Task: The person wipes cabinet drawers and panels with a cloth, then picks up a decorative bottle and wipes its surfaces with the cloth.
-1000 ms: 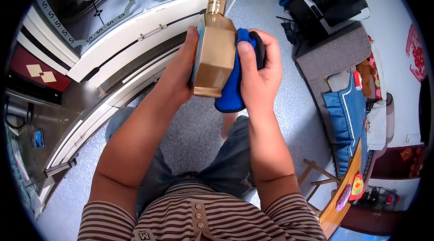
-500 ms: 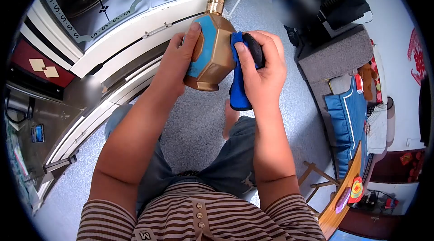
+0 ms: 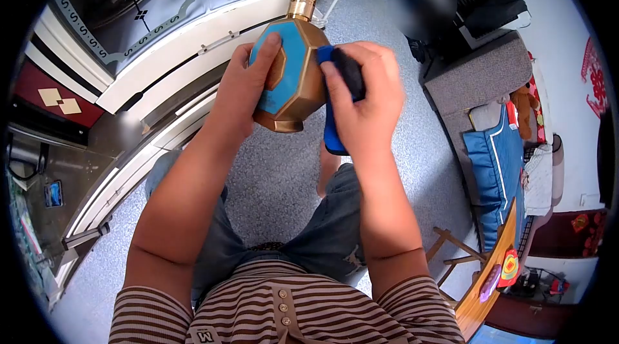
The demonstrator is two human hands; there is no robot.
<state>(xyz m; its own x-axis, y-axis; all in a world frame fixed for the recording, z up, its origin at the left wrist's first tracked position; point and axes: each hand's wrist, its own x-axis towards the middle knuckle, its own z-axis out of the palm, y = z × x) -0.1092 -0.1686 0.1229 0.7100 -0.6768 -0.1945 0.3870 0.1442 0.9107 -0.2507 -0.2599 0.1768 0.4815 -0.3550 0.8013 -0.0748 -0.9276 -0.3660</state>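
A gold, faceted bottle (image 3: 311, 70) with a blue front panel and a teal-topped cap is held up before me, tilted slightly to the right. My left hand (image 3: 244, 83) grips its left side, with the thumb lying on the blue panel. In my right hand (image 3: 372, 96) is a folded blue and black cloth (image 3: 334, 128), pinched between thumb and fingers. The cloth meets the bottle's right edge. The fingers behind the bottle are hidden.
A white cabinet (image 3: 161, 54) with patterned glass doors curves along the left. At right are a grey sofa (image 3: 480, 76) with a blue cover (image 3: 493, 170) and a wooden table (image 3: 483, 302). Speckled floor (image 3: 271, 183) shows below my hands.
The bottle has turned so that its blue panel and teal cap top face me, and it has shifted slightly left. My right hand and the cloth have moved slightly left with it.
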